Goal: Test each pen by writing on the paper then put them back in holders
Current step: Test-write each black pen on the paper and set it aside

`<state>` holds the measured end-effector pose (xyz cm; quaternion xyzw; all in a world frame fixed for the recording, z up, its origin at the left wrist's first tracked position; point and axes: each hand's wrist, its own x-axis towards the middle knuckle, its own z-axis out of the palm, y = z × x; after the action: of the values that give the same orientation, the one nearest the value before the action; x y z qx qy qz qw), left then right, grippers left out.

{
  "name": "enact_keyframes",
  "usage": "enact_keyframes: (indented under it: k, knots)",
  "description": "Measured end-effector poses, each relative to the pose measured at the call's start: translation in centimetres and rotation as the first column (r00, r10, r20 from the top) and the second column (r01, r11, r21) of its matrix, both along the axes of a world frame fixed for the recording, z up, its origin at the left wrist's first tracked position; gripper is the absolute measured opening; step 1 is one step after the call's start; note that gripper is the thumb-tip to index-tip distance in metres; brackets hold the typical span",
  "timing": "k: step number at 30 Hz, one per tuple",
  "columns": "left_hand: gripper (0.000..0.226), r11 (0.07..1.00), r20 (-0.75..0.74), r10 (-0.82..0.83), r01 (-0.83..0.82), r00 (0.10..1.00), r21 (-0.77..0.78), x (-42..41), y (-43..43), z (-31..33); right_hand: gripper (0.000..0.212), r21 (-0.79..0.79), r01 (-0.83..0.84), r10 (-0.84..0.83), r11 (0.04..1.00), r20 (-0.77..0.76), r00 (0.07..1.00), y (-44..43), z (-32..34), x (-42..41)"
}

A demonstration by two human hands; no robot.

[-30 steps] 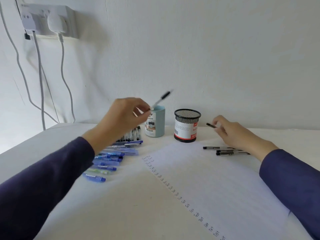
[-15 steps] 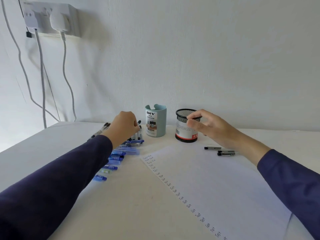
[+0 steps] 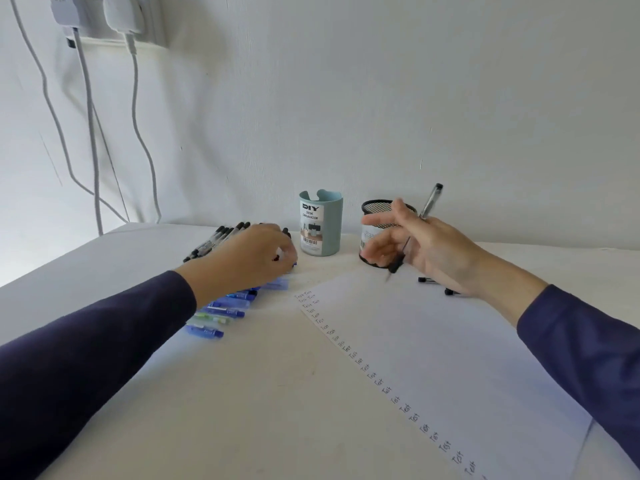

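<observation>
My right hand holds a clear black-tipped pen in a writing grip, tilted, with its tip just above the far edge of the paper. This hand is in front of the black mesh holder. The teal holder stands to its left. My left hand rests on the row of black pens, fingers curled down among them; whether they grip one is hidden. Blue pens lie nearer me. A column of "Test" words runs down the paper's left edge.
Two loose black pens lie right of the paper's far corner, partly behind my right wrist. White cables hang from wall plugs at the upper left. The wall stands right behind the holders.
My left hand came down from the air, where it held a pen, onto the pen row. My right hand moved from the loose pens to the mesh holder and now holds a pen tip-down.
</observation>
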<state>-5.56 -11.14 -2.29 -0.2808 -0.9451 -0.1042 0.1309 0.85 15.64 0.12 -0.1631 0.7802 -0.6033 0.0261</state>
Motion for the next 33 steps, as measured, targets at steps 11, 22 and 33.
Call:
enact_keyframes:
  k: [11,22,33]
  knots:
    - [0.043,0.972,-0.155,-0.229,0.216,0.961,-0.096,6.3,-1.8,-4.4,0.077,0.139,-0.035,0.021,0.99,0.105,0.994,-4.5,-2.5,0.7]
    - [0.038,0.97,-0.166,-0.243,0.238,0.956,-0.05,6.2,-2.0,-5.2,0.036,0.17,0.07,-0.088,0.983,0.104,0.991,-6.4,-3.5,-1.6]
    - [0.053,0.969,-0.139,-0.248,0.246,0.959,-0.034,6.3,-2.3,-5.2,0.051,0.234,0.293,-0.246,0.927,-0.209,0.946,-8.2,-6.0,-2.0]
